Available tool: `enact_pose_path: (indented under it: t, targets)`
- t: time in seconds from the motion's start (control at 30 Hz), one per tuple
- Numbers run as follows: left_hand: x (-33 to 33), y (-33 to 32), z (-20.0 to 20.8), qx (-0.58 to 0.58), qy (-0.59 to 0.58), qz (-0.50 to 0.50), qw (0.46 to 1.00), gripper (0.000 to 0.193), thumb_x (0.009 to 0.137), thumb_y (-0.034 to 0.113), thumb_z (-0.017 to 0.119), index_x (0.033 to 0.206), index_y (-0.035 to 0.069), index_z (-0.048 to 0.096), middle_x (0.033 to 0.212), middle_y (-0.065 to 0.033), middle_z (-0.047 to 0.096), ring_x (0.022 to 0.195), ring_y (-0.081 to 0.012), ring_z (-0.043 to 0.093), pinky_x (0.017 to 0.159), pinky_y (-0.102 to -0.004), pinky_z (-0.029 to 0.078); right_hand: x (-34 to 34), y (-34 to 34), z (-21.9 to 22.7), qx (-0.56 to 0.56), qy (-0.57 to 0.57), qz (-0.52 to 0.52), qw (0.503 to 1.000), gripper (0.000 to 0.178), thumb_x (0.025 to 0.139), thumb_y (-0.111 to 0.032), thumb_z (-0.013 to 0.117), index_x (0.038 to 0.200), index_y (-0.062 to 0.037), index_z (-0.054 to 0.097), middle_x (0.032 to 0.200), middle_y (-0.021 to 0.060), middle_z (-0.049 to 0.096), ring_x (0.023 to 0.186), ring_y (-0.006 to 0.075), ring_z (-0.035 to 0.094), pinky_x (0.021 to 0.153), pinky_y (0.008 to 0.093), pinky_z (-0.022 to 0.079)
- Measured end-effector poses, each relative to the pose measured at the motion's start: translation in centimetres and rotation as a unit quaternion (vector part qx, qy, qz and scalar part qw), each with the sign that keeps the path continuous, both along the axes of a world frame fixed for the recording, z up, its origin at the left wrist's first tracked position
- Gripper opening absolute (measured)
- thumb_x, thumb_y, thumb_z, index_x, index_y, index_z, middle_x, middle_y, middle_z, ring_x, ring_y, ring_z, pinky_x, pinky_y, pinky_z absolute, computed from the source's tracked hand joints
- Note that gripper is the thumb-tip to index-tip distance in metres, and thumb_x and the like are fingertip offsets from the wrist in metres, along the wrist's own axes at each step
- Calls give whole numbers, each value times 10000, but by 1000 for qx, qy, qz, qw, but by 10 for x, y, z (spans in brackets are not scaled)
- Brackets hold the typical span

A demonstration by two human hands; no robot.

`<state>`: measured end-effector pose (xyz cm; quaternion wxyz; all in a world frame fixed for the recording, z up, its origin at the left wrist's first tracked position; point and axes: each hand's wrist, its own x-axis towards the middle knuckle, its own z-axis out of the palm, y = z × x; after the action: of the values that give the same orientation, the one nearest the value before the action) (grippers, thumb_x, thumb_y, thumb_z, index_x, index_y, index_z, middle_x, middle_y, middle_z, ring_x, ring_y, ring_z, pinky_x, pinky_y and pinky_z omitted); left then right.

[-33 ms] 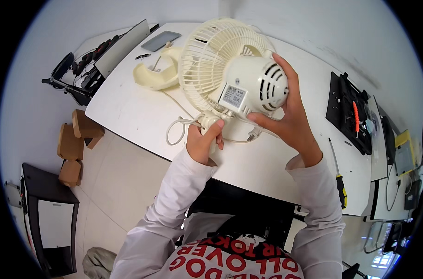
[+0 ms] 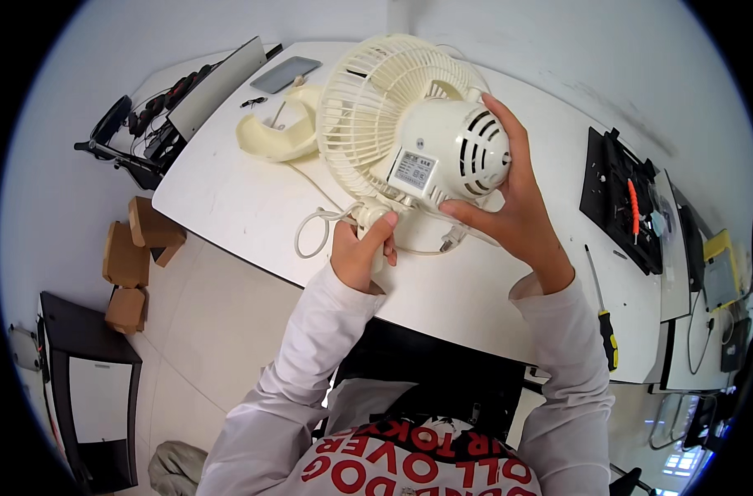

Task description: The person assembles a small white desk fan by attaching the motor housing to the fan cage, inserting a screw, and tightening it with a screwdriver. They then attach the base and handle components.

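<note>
A cream electric fan [image 2: 359, 116] lies on the white table [image 2: 260, 211], its wire cage toward the far left and its rounded motor housing [image 2: 457, 147] facing me. Around the right side of that housing curves my right hand [image 2: 513, 186], thumb below and fingers above. My left hand [image 2: 361, 252] is closed around the fan's neck [image 2: 371, 217], under the cage, with the thumb on top. A pale power cord loops beside the left hand, and its plug [image 2: 451, 240] lies between my hands. The fan's far side is hidden.
A curved cream plastic piece [image 2: 269, 140] and a grey tray [image 2: 286, 74] lie left of the fan. At the right are a black tool case [image 2: 612, 194] with an orange-handled tool, and a yellow-black screwdriver [image 2: 608, 339]. Cardboard boxes [image 2: 126, 256] stand on the floor at left.
The motor housing has shifted very slightly to the left, with my right hand on it. My left hand keeps its grip on the neck.
</note>
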<state>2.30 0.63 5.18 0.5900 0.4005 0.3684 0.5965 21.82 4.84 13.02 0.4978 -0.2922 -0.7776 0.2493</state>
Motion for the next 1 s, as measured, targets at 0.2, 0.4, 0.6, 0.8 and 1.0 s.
enact_pose_path:
  t: [0.2,0.4,0.6,0.8,1.0]
  targets:
    - [-4,12,23,-41,9,-4,999,258,833,249,666,903,21,566,660,-33,518,551,-117,486,467,-270,417,1,12,-3,-91,128,8,988,932,642,-132,851,1409,-48,329,1339,119,395,1202,225,480,928,321,503]
    - [-17,45,76,9,105,-112,988,295,844,325,656,839,41,576,623,-20,521,540,-112,500,477,-260,436,11,34,15,-15,139,-89,986,804,674,-222,841,1335,-25,428,1206,145,510,1069,224,582,872,313,519]
    - [-9,61,81,-112,-1,-245,963,304,916,391,536,952,90,563,593,11,450,551,-114,456,474,-256,426,23,44,31,29,18,-235,971,771,661,-365,832,1279,-51,494,1048,141,528,944,229,599,826,319,495]
    - [6,59,61,-210,-40,-267,940,341,921,418,527,1005,90,571,599,12,444,552,-125,480,467,-273,496,40,60,8,-63,-9,-217,974,758,657,-420,822,1248,-47,528,1045,154,531,940,234,598,814,317,490]
    - [1,71,43,-272,-100,-314,904,452,931,462,467,1060,41,569,651,0,492,527,-133,517,548,-320,583,33,82,-2,-101,-105,-238,960,853,638,-575,770,1270,-63,515,1066,183,534,954,286,612,810,348,504]
